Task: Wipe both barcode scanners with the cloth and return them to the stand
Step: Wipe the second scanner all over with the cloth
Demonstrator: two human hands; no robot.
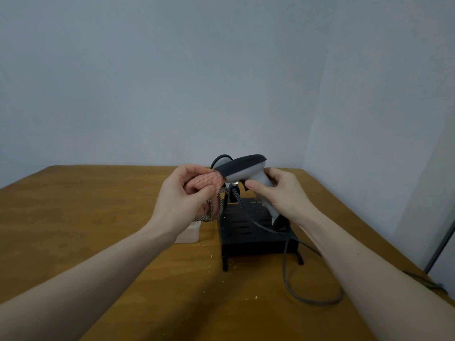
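Observation:
My right hand (pixel 278 193) grips the handle of a grey barcode scanner (pixel 243 168) with a dark head, held above the black slotted stand (pixel 248 232). My left hand (pixel 182 193) holds a bunched pink cloth (pixel 206 182) with a checked edge, pressed against the front of the scanner's head. A second scanner (pixel 222 159) shows only as a dark rounded top behind the held one, mostly hidden. The held scanner's grey cable (pixel 288 271) drops past the stand and loops on the table.
The wooden table (pixel 98 217) has crumbs scattered in front of the stand. A small clear plastic box (pixel 189 233) sits left of the stand, partly under my left wrist. The wall stands close behind the table. The table's right edge runs near my right forearm.

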